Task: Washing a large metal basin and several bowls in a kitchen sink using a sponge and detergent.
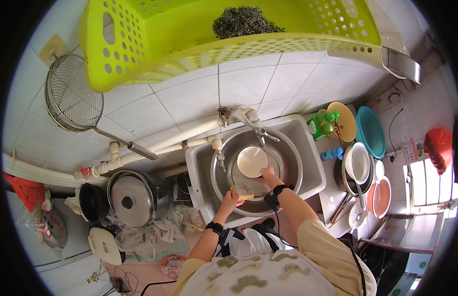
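My right hand (pixel 268 175) grips the rim of a white bowl (pixel 252 161), which is under the tap (pixel 262 135); a thin stream of water appears to fall into it. In my left hand (pixel 229 201) is a yellow sponge (pixel 244 193), held apart from the bowl. Both hands are over a large stainless steel basin (pixel 293 166) that sits inside a light grey sink (pixel 314 174). A second tap (pixel 221 160) hangs over the basin's left side, with no water seen from it.
A lime-green plastic basket (pixel 158 48) juts out overhead, holding a dark wiry heap (pixel 247 23). A wire strainer (pixel 75 94) hangs on the left wall. A lidded steel pot (pixel 131 199) stands left of the sink. To the right are a green pump bottle (pixel 321 124), a blue bottle (pixel 330 154) and colanders.
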`<act>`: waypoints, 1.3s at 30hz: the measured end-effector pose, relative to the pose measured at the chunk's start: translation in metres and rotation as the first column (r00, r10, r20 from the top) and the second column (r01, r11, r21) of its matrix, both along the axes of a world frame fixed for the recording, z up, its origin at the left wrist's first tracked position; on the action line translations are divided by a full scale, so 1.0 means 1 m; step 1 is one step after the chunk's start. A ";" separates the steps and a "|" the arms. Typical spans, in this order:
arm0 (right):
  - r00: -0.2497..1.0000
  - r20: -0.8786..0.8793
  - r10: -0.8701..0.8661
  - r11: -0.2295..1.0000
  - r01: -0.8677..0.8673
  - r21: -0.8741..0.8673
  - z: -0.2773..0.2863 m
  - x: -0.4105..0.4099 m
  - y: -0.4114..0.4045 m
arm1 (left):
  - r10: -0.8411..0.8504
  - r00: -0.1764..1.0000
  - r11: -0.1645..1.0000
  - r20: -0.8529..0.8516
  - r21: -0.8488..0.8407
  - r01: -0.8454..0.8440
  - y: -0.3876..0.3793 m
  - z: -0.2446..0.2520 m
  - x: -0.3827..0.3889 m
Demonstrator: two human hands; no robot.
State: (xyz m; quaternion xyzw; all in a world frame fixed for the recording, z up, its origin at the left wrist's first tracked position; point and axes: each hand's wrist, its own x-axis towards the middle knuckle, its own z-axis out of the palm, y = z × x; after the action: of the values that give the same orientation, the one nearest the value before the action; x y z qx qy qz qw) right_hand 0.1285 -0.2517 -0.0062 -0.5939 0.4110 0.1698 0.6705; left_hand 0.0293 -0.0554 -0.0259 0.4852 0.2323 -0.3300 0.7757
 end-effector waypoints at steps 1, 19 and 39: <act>0.993 -0.072 0.094 0.991 -0.100 -0.085 0.012 0.001 0.001 | -0.013 1.000 1.000 -0.028 -0.004 0.013 0.000 0.000 0.001; 0.726 -0.265 0.635 0.549 -0.665 -0.506 0.097 0.012 -0.004 | -0.073 0.997 0.997 0.015 0.018 0.072 -0.003 -0.009 0.003; 0.899 -0.175 0.402 0.668 -0.418 -0.615 0.102 -0.021 -0.079 | -0.070 0.997 0.997 0.017 0.036 0.069 -0.002 -0.017 0.006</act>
State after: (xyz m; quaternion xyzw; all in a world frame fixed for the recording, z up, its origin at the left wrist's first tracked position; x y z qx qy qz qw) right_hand 0.1072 -0.3303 0.0956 -0.8605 0.3080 0.1732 0.3671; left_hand 0.0353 -0.0576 -0.0433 0.5095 0.2140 -0.3482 0.7572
